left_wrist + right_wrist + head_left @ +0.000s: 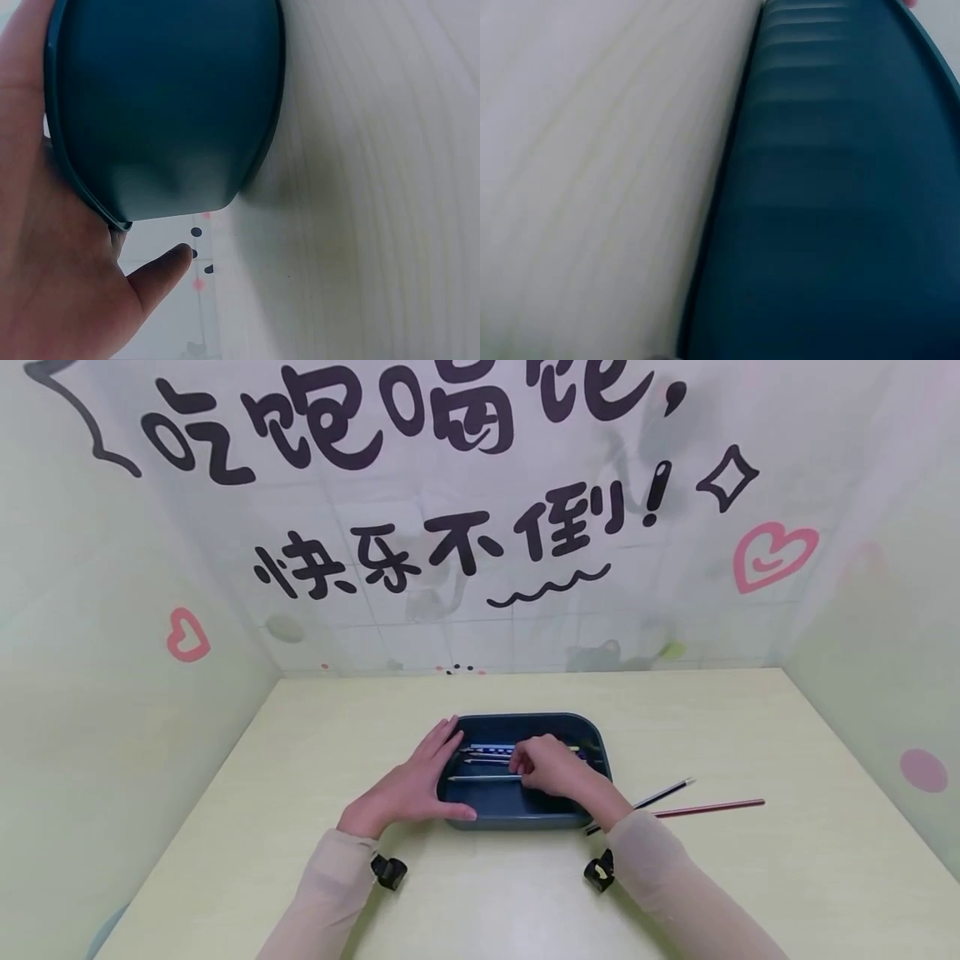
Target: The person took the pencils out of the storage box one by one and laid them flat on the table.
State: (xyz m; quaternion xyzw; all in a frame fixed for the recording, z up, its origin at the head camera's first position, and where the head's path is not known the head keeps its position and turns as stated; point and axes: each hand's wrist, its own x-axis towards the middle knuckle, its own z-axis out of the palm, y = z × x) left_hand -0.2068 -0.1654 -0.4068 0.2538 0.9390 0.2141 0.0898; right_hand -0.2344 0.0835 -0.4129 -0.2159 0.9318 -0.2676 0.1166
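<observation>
A dark blue rectangular tray (517, 822) with rounded corners sits on the table. My left hand (408, 789) rests spread against its left end, straight fingers at the back corner and thumb along the front rim. In the left wrist view, the left hand (45, 247) lies against the tray's wall (172, 97). Inside the tray, my right hand (551, 766) pinches a light grey pencil (483, 778) near its right part, which the hand hides. Behind it lie several pencils (483, 762), partly covered by that hand. The right wrist view shows only the tray's outer wall (817, 187).
Right of the tray, a black pencil (663, 793) lies slanted on the table (750, 877), partly under the right wrist. A red pencil (712, 808) lies beside it. A printed curtain-like wall (465, 635) stands behind the table.
</observation>
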